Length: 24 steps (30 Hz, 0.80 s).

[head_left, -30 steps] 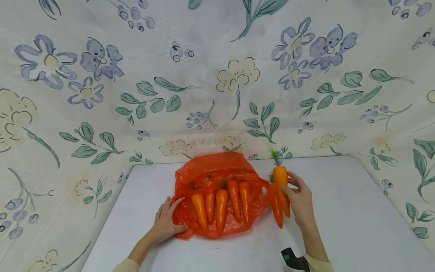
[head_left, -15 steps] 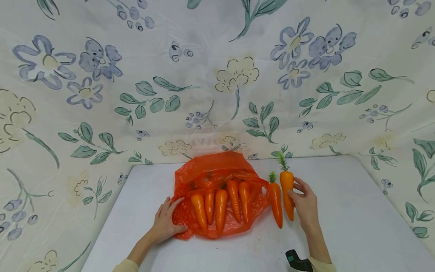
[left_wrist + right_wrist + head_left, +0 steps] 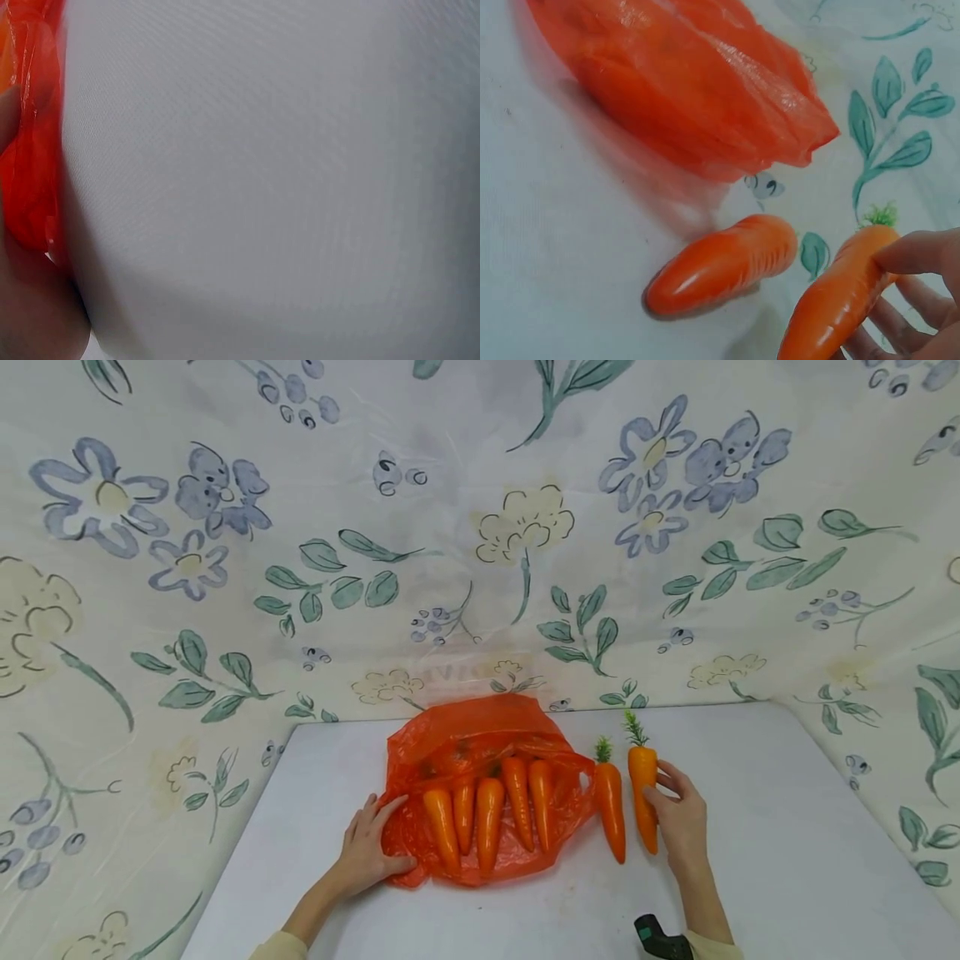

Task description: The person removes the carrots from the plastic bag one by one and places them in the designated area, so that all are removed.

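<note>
An orange plastic bag (image 3: 465, 739) lies on the white table (image 3: 787, 827) with several orange carrots (image 3: 487, 822) side by side on it. My left hand (image 3: 367, 850) rests flat on the bag's left edge, fingers straight; in the left wrist view only the bag's edge (image 3: 34, 150) shows. My right hand (image 3: 677, 817) grips a carrot with a green top (image 3: 643, 793) just right of the bag, low over the table. A second green-topped carrot (image 3: 611, 810) lies between it and the bag. The right wrist view shows the held carrot (image 3: 840, 300), the lying carrot (image 3: 724, 262) and the bag (image 3: 697, 97).
A floral cloth (image 3: 480, 543) hangs behind and around the table on three sides. A dark camera mount (image 3: 660, 939) sits on my right wrist. White table surface stretches to the right of my right hand and in front of the bag.
My right hand moved its carrot to the right and down, from over the lying carrot to beside it. The left hand and the bag stayed put.
</note>
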Motion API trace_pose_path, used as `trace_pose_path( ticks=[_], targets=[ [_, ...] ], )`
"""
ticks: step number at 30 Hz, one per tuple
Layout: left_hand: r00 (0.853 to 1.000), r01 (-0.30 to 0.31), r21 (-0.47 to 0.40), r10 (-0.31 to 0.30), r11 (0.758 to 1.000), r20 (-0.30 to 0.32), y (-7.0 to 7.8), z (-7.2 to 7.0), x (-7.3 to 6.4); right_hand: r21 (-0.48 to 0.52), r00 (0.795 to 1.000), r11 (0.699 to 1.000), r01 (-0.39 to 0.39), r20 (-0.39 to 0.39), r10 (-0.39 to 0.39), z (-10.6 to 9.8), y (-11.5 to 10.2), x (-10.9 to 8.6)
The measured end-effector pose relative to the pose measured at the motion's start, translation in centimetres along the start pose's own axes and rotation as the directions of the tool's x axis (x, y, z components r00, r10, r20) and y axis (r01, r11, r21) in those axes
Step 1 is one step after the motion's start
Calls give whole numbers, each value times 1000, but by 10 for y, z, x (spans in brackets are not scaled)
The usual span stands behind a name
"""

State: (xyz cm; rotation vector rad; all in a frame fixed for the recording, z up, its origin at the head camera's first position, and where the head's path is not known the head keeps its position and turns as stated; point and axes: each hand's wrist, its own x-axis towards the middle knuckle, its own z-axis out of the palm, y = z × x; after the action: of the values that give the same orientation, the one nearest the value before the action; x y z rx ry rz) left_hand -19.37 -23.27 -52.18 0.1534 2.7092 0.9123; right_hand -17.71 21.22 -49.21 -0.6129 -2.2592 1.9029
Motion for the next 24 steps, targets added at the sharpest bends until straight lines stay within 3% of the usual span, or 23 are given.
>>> trace_pose_path(
  ticks=[9, 18, 24],
  targets=[
    [999, -40, 1, 40, 999, -2, -1, 0, 2, -114, 1000, 993, -4, 20, 7, -4, 7, 1],
    [994, -106, 8, 106, 994, -36, -2, 1, -1, -141, 998, 990, -16, 51, 24, -3, 17, 4],
    [996, -90, -2, 89, 996, -8, -2, -2, -2, -212, 997, 977, -36, 59, 50, -1, 18, 8]
  ],
)
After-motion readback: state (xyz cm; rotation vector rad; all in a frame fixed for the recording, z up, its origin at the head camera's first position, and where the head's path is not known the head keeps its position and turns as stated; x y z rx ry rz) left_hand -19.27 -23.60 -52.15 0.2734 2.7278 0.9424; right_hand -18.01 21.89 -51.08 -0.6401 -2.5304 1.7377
